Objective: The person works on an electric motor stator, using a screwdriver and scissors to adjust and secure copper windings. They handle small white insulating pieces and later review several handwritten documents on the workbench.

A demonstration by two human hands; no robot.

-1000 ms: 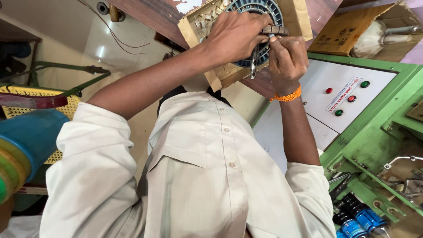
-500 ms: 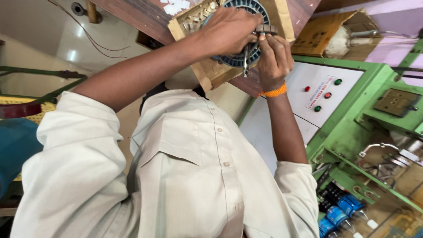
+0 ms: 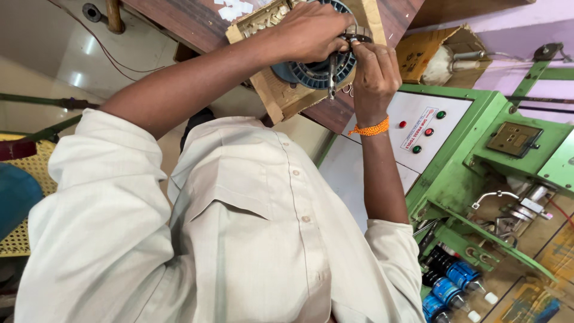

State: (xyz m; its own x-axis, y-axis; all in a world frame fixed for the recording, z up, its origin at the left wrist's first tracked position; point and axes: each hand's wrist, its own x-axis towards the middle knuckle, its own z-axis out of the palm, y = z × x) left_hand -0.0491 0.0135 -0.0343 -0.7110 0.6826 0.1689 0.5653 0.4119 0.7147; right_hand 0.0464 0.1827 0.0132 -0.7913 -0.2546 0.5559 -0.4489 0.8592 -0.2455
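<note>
Pliers (image 3: 332, 75): long axis runs up-down in view, handles toward the shirt.
Left hand (image 3: 314, 30): clamped on pliers.
Right hand (image 3: 373, 75): beside pliers, fingers curled; grip unclear.
Blue spool (image 3: 311, 72): beneath both hands.

you're in a workshop: a green machine (image 3: 472, 173) with a push-button control panel (image 3: 418, 128) sits at right, blue-capped bottles (image 3: 451, 284) at lower right.

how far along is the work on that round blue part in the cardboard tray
Done: the round blue ribbed plastic part already sits in the brown cardboard tray on the wooden table. In hand: the left hand steadies it, the right hand works a small metal tool at its rim. Left: the tool remains engaged; completion can't be judged.
</note>
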